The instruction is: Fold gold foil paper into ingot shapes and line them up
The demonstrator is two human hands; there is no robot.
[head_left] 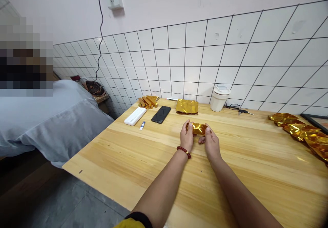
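Between my two hands is a small piece of folded gold foil paper (199, 129), held level just above the wooden table (123, 159). My left hand (187, 136) grips its left end, thumb on the near side; a dark red bead bracelet circles that wrist. At the right end, my right hand (212, 142) pinches the foil, with some fingers curled underneath. Beyond my hands lies a flat stack of gold foil sheets (187, 107). Several folded gold foil pieces (302, 129) lie in a row at the far right. The fingers behind the foil are partly hidden.
Left of my hands are a black phone (161, 114), a white power bank (135, 116), a small glue stick (142, 125) and gold strips (148, 101). Along the tiled wall stand a white lidded cup (220, 98), glasses (232, 106) and keys (246, 112). A person sits at left.
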